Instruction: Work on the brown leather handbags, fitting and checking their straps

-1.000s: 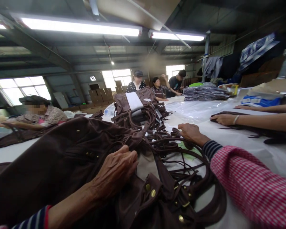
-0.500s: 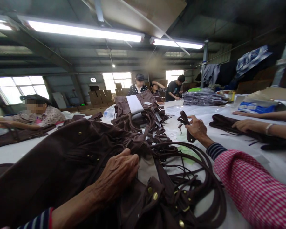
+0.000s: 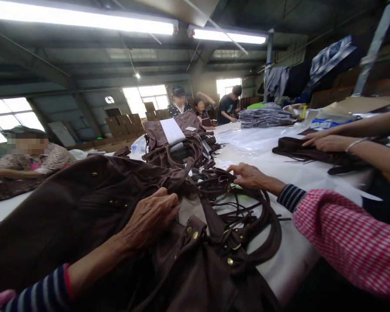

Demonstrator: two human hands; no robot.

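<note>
A large dark brown bag [image 3: 68,203] with brass rivets fills the lower left and centre. My left hand [image 3: 154,214] is closed on the bag's edge, beside its handles. My right hand [image 3: 247,175] reaches over the pile of straps [image 3: 221,173] at the middle, thumb and fingers bent towards each other at the straps; what lies between its fingertips is too small to make out. Curved brown handles [image 3: 274,234] lie just below my right wrist. Behind the straps is a stack of brown bags [image 3: 156,136] with a white wrap [image 3: 173,131].
At the right, another person's hands [image 3: 331,143] rest on a dark brown piece [image 3: 287,147]. A person in a cap [image 3: 56,158] leans over the table at the left. Plastic-wrapped goods [image 3: 266,116] are stacked behind, and several people are farther back.
My right hand has moved left and down to the strap pile; the strap loop it held up no longer hangs from it. The view has shifted right. My left hand keeps its grip.
</note>
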